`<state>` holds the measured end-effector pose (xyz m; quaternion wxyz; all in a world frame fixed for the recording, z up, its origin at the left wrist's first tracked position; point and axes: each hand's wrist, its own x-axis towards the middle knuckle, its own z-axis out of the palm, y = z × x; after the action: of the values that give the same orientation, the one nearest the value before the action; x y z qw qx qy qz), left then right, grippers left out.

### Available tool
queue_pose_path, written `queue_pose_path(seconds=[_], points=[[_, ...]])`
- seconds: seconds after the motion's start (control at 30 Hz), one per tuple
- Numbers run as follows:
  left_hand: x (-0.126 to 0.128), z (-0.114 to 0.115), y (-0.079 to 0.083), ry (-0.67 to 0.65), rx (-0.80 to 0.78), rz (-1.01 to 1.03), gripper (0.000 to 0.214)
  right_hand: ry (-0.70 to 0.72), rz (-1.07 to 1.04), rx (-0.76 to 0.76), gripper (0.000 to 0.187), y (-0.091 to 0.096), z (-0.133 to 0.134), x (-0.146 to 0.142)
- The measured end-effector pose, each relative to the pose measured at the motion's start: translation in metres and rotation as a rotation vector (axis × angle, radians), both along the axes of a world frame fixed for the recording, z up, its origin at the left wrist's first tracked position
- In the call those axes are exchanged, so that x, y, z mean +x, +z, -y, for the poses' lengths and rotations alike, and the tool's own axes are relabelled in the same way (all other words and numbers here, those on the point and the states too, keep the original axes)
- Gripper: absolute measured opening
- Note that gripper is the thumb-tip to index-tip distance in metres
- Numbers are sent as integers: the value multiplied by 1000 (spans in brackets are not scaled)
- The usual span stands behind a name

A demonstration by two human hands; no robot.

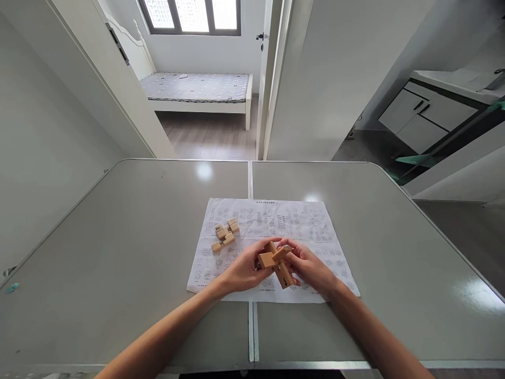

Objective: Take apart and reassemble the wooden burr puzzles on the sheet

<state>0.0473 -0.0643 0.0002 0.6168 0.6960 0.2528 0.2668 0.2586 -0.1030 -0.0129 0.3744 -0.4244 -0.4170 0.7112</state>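
A wooden interlocking puzzle [276,263] made of crossed light-brown bars is held just above a printed instruction sheet [272,216]. My left hand [242,268] grips it from the left, fingers curled round the bars. My right hand [310,266] grips it from the right, fingers pinched on a bar. A second cluster of pale wooden puzzle pieces [225,234] lies on the sheet's left part, apart from both hands.
The sheet lies on a grey folding table [118,263] with a seam down its middle. Beyond the table's far edge a doorway opens onto a bed [197,87]. A white cabinet [430,116] stands at the right. A small teal scrap [12,287] sits at the table's left edge.
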Motion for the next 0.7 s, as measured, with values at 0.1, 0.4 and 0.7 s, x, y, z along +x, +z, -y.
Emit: queue_pose_path(seconds=[0.1, 0.4, 0.7], points=[[-1, 2, 1, -18, 35, 3, 72, -17, -24, -19, 44, 4, 0, -1], [1, 7, -7, 113, 264, -93, 120, -9, -53, -28, 45, 7, 0, -7], [3, 8, -7, 207, 321, -36, 103, 8, -98, 7, 40, 1, 0, -5]])
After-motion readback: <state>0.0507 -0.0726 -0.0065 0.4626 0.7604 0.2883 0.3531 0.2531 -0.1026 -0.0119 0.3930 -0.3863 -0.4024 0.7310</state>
